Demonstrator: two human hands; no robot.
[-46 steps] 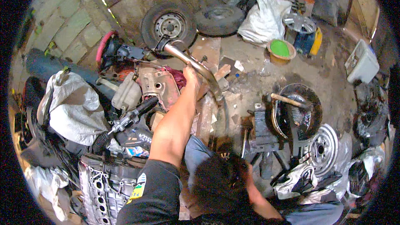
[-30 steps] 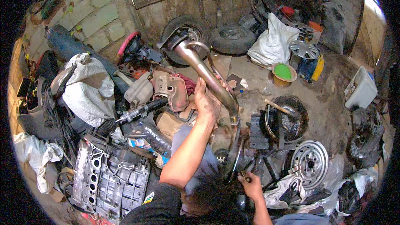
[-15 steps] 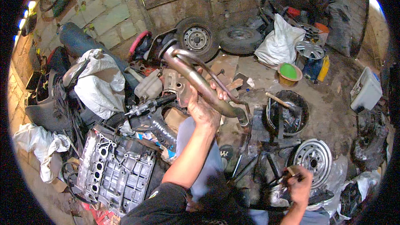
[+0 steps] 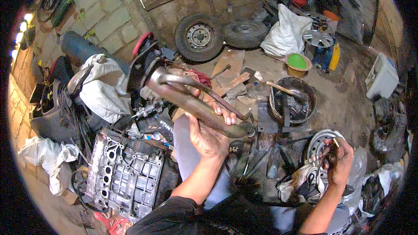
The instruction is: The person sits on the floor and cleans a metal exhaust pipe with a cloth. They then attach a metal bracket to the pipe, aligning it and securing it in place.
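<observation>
Near the centre, the left hand (image 4: 210,138) has its grip wrapped around a bent metal pipe (image 4: 185,103), flange (image 4: 138,70) toward ten o'clock; at four o'clock, the right hand (image 4: 340,162) pinches a small slim piece (image 4: 335,142). Supporting the pipe nearer its flange would probably steady it.

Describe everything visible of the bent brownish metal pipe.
The bent brownish metal pipe has a dark flat flange at its upper-left end and a thinner curved tube running alongside. Its surface looks dull and stained. Held up, it slants down rightward; the bare left hand grips it near its lower end.
</observation>
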